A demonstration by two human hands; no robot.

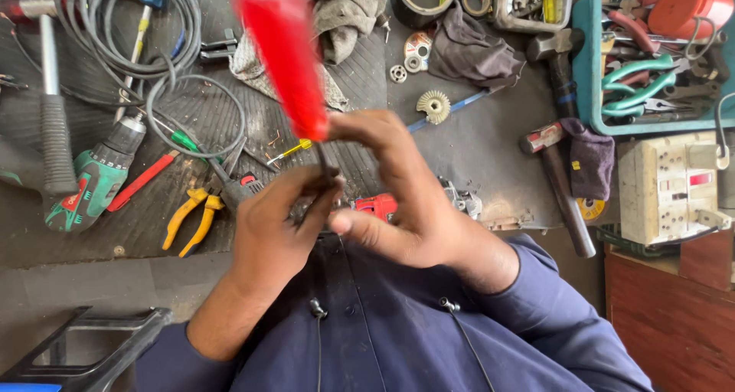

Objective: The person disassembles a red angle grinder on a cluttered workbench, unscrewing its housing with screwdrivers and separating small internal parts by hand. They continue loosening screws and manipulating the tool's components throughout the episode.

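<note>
The screwdriver [285, 55] has a glossy red plastic handle and a thin dark metal shaft. The bench mat [475, 155] looks like matt, ribbed dark rubber, scuffed and dusty. The yellow pliers [191, 217] wear smooth plastic grips. The hammer [52, 93] shows a bright metal shaft and rough black rubber grip. The rag [471, 53] is soft, crumpled grey cloth.

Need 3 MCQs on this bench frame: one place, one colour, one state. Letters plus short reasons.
1. Where are the yellow-handled pliers?
A. in the teal tray
B. on the mat, to the picture's left of the hands
C. on the socket box

2. Colour of the screwdriver handle above the hands?
A. red
B. blue
C. black

3. What is the right hand doing?
A. lying flat
B. gripping the screwdriver at the handle's base
C. holding a hammer

B: they lie on the ribbed mat.
A: the blurred handle is red.
B: its fingers meet the handle's base.
</note>
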